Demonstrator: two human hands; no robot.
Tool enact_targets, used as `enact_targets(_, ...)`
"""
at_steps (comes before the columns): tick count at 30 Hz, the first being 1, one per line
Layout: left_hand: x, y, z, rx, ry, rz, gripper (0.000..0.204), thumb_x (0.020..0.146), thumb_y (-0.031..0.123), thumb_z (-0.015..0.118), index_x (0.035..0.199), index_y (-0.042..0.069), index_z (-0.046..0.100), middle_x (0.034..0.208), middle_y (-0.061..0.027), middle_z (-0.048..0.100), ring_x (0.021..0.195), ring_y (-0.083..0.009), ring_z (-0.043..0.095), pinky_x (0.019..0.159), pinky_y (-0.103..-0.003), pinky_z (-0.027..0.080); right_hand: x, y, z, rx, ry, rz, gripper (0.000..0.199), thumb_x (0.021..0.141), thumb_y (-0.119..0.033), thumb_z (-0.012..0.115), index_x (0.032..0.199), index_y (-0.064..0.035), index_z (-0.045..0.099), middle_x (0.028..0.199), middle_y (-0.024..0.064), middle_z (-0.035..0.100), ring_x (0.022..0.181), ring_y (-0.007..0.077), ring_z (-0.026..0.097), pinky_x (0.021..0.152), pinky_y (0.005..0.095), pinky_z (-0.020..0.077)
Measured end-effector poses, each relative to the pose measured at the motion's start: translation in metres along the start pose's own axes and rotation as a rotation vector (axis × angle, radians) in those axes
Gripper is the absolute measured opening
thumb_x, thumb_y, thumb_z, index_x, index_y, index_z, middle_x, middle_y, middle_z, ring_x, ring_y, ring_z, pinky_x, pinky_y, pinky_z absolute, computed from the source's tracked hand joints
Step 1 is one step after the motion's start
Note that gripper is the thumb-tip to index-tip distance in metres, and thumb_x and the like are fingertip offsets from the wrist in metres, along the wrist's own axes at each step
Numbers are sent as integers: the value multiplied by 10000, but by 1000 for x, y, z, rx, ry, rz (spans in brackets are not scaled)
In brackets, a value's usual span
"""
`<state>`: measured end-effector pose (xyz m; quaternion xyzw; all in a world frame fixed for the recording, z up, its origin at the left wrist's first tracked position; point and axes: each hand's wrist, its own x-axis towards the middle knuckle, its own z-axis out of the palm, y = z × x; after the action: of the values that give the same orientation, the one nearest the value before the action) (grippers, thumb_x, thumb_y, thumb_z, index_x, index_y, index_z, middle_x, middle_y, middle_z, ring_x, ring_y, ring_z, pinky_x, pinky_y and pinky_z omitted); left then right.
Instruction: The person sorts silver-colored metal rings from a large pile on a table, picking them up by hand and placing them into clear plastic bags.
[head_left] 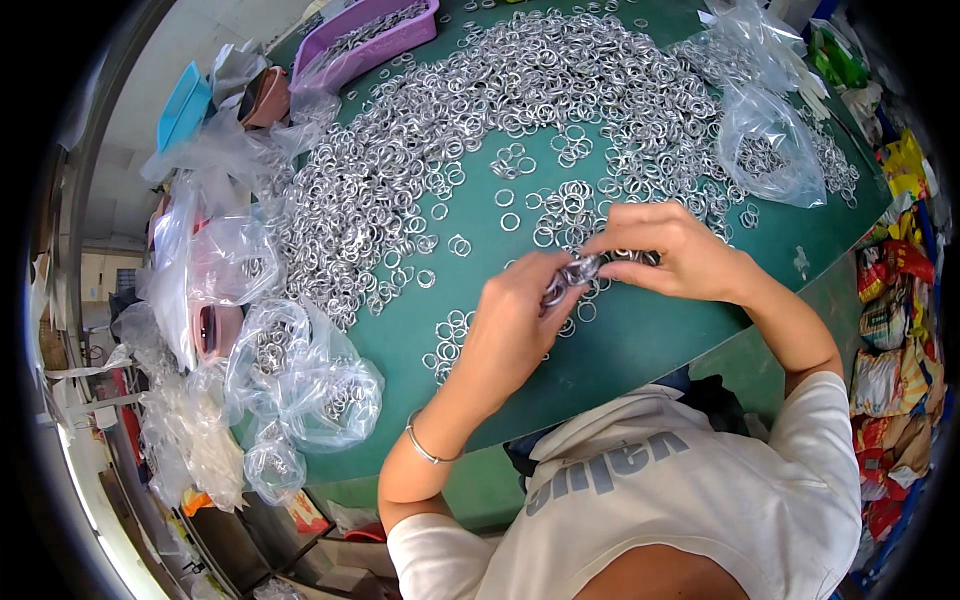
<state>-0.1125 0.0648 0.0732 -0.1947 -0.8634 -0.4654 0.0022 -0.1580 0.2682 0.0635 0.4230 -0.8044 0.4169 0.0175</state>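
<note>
Both of my hands meet over the green table (640, 340), pinching a stack of silver metal rings (585, 270) between them. My left hand (515, 315) grips the stack's left end; a thin bracelet circles that wrist. My right hand (670, 250) holds the right end with its fingertips. A big heap of loose silver rings (470, 120) spreads over the table behind my hands. A few separate rings (447, 340) lie just left of my left hand.
Clear plastic bags with rings (300, 380) pile up at the table's left edge. Another clear bag (770, 145) lies at the right. A purple tray (375, 40) stands at the back. Colourful packets (895, 330) crowd the right side.
</note>
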Motion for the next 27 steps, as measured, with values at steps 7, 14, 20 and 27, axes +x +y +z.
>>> enact_targets(7, -3, -3, -1, -67, -79, 6, 221, 756, 60, 702, 942, -17, 611, 723, -108, 595, 546, -161, 525, 512, -267, 416, 0, -5, -3, -281, -83, -139, 133, 787, -159, 643, 848, -54, 590, 768, 55, 528, 562, 223, 561, 455, 337, 430)
enact_targets(14, -12, -3, -3, -197, -74, -5, 200, 780, 47, 666, 942, -35, 583, 756, -139, 580, 524, -226, 527, 493, -306, 428, 0, -7, -8, -10, -85, -98, 152, 757, -124, 674, 846, -42, 583, 749, 57, 517, 535, 220, 537, 444, 326, 409)
enact_targets(20, -19, -4, 1, -209, -16, 48, 194, 785, 59, 668, 938, -28, 590, 751, -121, 594, 533, -188, 541, 485, -284, 426, 1, -13, -14, 39, -166, -76, 148, 747, -99, 676, 834, -25, 583, 732, 66, 525, 523, 223, 523, 450, 333, 409)
enact_targets(27, -28, -5, 4, -337, -50, -134, 234, 816, 61, 660, 1011, -41, 583, 790, -20, 609, 652, -51, 520, 564, -188, 427, -3, -17, -5, 85, -74, -24, 142, 736, -85, 681, 828, -35, 585, 725, 65, 529, 515, 191, 519, 447, 307, 414)
